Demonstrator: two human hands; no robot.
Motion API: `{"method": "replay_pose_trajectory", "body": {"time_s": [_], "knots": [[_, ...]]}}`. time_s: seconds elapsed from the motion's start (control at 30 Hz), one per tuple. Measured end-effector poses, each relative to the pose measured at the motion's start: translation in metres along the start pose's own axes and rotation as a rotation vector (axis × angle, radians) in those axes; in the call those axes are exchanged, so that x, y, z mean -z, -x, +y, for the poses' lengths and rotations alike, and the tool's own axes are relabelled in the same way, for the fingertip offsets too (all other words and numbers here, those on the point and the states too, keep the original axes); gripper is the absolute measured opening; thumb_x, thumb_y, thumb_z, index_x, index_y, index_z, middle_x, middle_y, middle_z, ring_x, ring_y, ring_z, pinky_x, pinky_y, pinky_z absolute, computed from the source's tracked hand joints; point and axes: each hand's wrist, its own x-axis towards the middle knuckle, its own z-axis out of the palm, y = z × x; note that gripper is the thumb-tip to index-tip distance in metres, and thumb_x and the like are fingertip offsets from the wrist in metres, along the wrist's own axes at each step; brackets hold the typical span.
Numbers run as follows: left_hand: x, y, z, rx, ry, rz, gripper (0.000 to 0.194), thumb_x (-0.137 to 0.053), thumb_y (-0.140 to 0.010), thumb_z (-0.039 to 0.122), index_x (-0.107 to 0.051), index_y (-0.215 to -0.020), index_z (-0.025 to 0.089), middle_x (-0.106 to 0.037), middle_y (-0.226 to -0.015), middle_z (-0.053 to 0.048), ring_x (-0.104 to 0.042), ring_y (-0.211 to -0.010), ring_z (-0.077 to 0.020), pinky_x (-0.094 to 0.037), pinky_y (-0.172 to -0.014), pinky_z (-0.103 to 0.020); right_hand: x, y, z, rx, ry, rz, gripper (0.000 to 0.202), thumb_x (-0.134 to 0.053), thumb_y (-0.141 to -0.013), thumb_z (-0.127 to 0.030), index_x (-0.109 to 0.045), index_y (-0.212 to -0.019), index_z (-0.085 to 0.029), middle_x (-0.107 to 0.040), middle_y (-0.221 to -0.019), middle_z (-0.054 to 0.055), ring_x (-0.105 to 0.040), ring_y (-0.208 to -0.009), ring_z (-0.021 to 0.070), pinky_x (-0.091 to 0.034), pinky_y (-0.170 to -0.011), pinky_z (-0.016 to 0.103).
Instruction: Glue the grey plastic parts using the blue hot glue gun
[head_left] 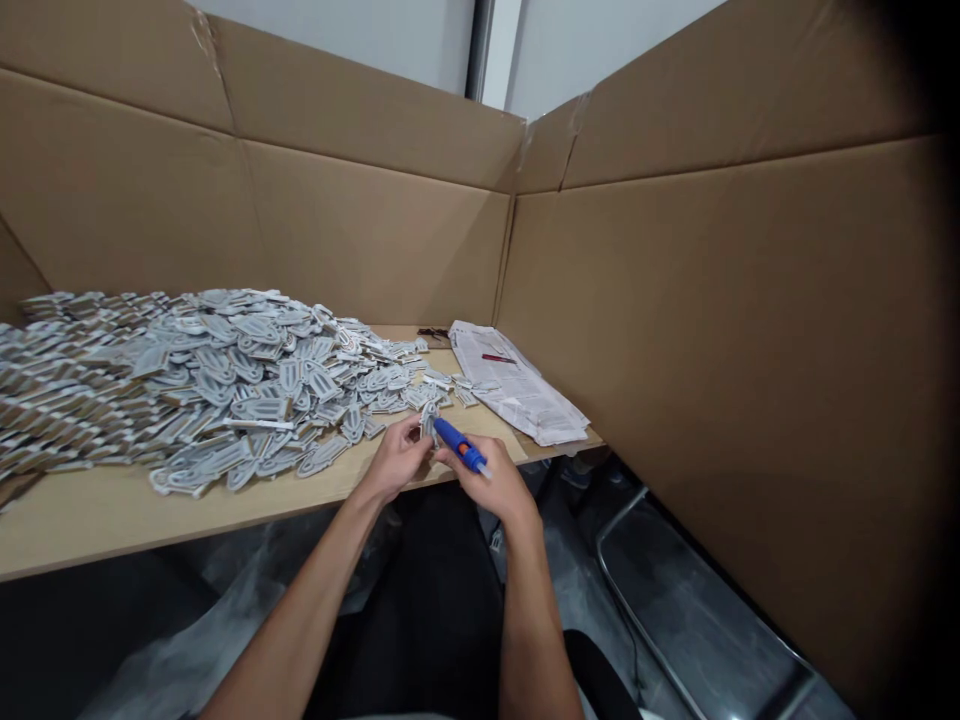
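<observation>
My left hand is closed around a small grey-and-white flat piece, held upright just over the table's front edge. In my right hand is a blue tool, with an orange part on its side and a pale rear end; it looks like a small hot glue gun or a pen-like cutter. Its front end meets or nearly meets the piece; contact is unclear. To the left, a big heap of similar grey pieces covers much of the table.
Folded newspaper lies at the table's right end, with a red pen on it. Dark glasses sit near the back corner. Tall cardboard walls enclose the back and right. A metal-framed chair stands below right of the wooden table.
</observation>
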Motion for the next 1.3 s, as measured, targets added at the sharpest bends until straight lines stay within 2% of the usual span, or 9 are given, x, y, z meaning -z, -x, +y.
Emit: {"method": "replay_pose_trajectory", "body": {"time_s": [0.13,0.23,0.33,0.47,0.63,0.8,0.9,1.1,1.3], "knots": [[0.001,-0.004,-0.005,0.065,0.118,0.018,0.023,-0.074,-0.069,0.032,-0.068,-0.083,0.015,-0.065,-0.073,-0.002,-0.058,-0.065,-0.0140,-0.041,-0.056,-0.021,-0.009,-0.004,0.003,0.079,0.053,0.014,0.026,-0.059,-0.096,-0.041,-0.067,-0.084,-0.019,-0.068,-0.080,0.004,-0.060,-0.072,0.0194,-0.043,-0.070,0.026],[0.001,-0.006,-0.007,0.185,0.229,0.050,0.024,-0.079,-0.064,0.030,-0.064,-0.076,0.015,-0.060,-0.065,0.002,-0.052,-0.054,-0.0090,-0.040,-0.053,-0.020,-0.015,-0.008,0.001,0.113,0.115,0.141,0.017,-0.061,-0.093,-0.035,-0.064,-0.086,-0.020,-0.066,-0.084,0.007,-0.061,-0.078,0.0222,-0.044,-0.073,0.028],[0.000,-0.005,-0.003,0.243,0.280,0.052,0.025,-0.081,-0.061,0.026,-0.065,-0.077,0.014,-0.057,-0.062,0.004,-0.046,-0.048,-0.0054,-0.036,-0.048,-0.017,-0.016,-0.008,-0.007,0.062,0.053,0.239,0.022,-0.059,-0.095,-0.041,-0.064,-0.090,-0.020,-0.065,-0.081,0.005,-0.059,-0.074,0.0206,-0.044,-0.070,0.028],[0.000,0.000,0.005,0.189,0.279,-0.075,0.032,-0.086,-0.061,0.025,-0.073,-0.087,0.012,-0.067,-0.075,-0.002,-0.052,-0.055,-0.0069,-0.036,-0.050,-0.018,-0.010,-0.007,-0.009,-0.100,-0.066,0.314,0.040,-0.052,-0.097,-0.056,-0.066,-0.087,-0.020,-0.066,-0.072,0.003,-0.059,-0.065,0.0188,-0.045,-0.065,0.027],[0.000,0.006,0.014,0.157,0.086,-0.285,0.032,-0.088,-0.064,0.033,-0.080,-0.086,0.012,-0.073,-0.078,-0.006,-0.057,-0.063,-0.0130,-0.042,-0.059,-0.023,-0.009,-0.012,0.008,-0.246,-0.243,0.470,0.049,-0.052,-0.092,-0.068,-0.068,-0.086,-0.021,-0.075,-0.087,0.010,-0.070,-0.084,0.0247,-0.054,-0.077,0.033],[-0.003,0.009,0.019,0.153,-0.031,-0.326,0.029,-0.085,-0.069,0.040,-0.077,-0.074,0.013,-0.066,-0.064,-0.003,-0.049,-0.055,-0.0115,-0.035,-0.053,-0.023,-0.011,-0.018,0.015,-0.220,-0.575,0.451,0.054,-0.043,-0.095,-0.069,-0.066,-0.095,-0.021,-0.076,-0.099,0.015,-0.075,-0.092,0.0264,-0.059,-0.082,0.039],[-0.002,0.008,0.017,0.180,-0.047,-0.291,0.031,-0.085,-0.069,0.043,-0.076,-0.071,0.013,-0.064,-0.060,-0.002,-0.046,-0.051,-0.0096,-0.031,-0.050,-0.022,-0.005,-0.015,0.012,-0.220,-0.556,0.445,0.054,-0.040,-0.095,-0.072,-0.062,-0.085,-0.022,-0.076,-0.089,0.013,-0.075,-0.084,0.0256,-0.060,-0.078,0.038],[0.002,0.004,0.007,0.190,0.000,-0.269,0.037,-0.079,-0.077,0.048,-0.078,-0.076,0.011,-0.061,-0.055,-0.003,-0.047,-0.048,-0.0088,-0.028,-0.047,-0.021,0.014,-0.003,0.004,-0.219,-0.493,0.301,0.054,-0.050,-0.091,-0.072,-0.058,-0.072,-0.023,-0.071,-0.068,0.007,-0.071,-0.064,0.0213,-0.058,-0.067,0.032],[0.002,0.003,0.007,0.234,0.089,-0.227,0.040,-0.077,-0.079,0.050,-0.079,-0.074,0.011,-0.061,-0.053,-0.004,-0.046,-0.045,-0.0078,-0.027,-0.045,-0.020,0.017,-0.002,0.002,-0.268,-0.358,0.307,0.050,-0.055,-0.088,-0.073,-0.057,-0.077,-0.024,-0.068,-0.066,0.005,-0.072,-0.063,0.0242,-0.058,-0.062,0.033]]}}
